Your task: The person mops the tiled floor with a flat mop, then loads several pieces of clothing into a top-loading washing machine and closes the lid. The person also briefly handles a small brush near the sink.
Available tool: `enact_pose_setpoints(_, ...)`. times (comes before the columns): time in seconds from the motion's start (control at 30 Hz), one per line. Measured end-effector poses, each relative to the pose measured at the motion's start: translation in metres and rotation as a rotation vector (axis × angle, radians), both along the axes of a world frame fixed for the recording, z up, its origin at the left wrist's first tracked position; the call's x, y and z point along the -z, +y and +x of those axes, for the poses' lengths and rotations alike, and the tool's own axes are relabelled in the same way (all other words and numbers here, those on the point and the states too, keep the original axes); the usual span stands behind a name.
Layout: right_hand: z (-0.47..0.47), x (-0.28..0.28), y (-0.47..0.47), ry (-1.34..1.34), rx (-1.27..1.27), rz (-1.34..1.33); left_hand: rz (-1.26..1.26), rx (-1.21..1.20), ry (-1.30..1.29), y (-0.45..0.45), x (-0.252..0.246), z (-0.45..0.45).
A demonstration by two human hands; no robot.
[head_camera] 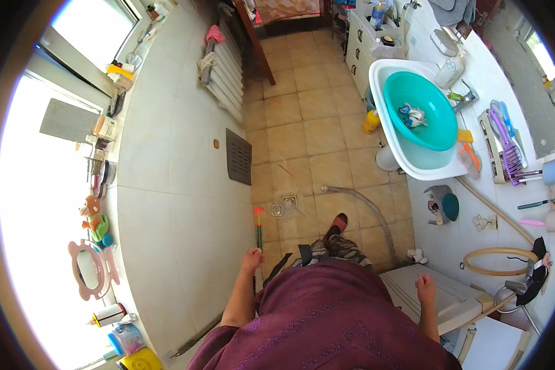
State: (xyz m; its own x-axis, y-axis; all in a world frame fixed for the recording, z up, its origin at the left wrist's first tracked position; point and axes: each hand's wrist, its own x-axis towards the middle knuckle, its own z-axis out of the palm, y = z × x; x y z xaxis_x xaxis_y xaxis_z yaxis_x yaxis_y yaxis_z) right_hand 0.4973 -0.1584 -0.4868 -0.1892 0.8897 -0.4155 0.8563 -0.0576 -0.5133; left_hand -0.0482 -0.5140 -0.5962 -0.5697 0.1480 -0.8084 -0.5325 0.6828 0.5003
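Observation:
My left hand (pixel 254 259) hangs beside my body near the white tiled wall, fingers curled, with nothing visible in it. Just beyond it in the view is a thin green tool with a red T-shaped handle (pixel 259 210); contact between them cannot be made out. My right hand (pixel 426 286) is out at my other side with curled fingers and nothing seen in it. Below it in the view lies the white lid of an appliance (pixel 451 296). Ahead on the right, a turquoise plastic basin (pixel 437 132) sits in the white washbasin (pixel 418 172), holding a small white-and-blue cloth item (pixel 414 115).
A grey drain hose (pixel 367 199) curves over the tiled floor (pixel 284 138) near a floor drain (pixel 289 202). A radiator (pixel 224 76) stands along the left wall. Bottles and a toy bear (pixel 92 215) line the windowsill. A yellow bottle (pixel 371 121) stands beside the washbasin.

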Motion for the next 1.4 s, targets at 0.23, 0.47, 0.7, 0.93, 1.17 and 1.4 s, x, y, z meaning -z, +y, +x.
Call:
enact_pose_setpoints(0.23,-0.025,0.054,0.008,0.237,0.040,-0.374,0.000,-0.044,0.050,-0.025,-0.020,0.006)
enact_pose_setpoints(0.47,0.007,0.074,-0.018,0.120,0.240,-0.623,-0.291,0.665,0.188,-0.152,0.063,0.090)
enact_pose_setpoints(0.7,0.011,0.069,-0.018,0.160,0.278,-0.551,-0.259,0.514,0.173,-0.213,0.139,0.139)
enact_pose_setpoints(0.93,0.006,0.086,-0.031,0.154,0.277,-0.553,0.004,-0.109,0.010,-0.117,0.038,0.075)
enact_pose_setpoints(1.17,0.028,0.111,-0.057,0.089,0.169,-0.556,-0.053,0.259,0.016,-0.101,0.021,0.041)
enact_pose_setpoints(1.4,0.072,0.204,-0.082,0.351,0.380,-0.808,-0.203,0.734,0.193,-0.088,0.028,0.050)
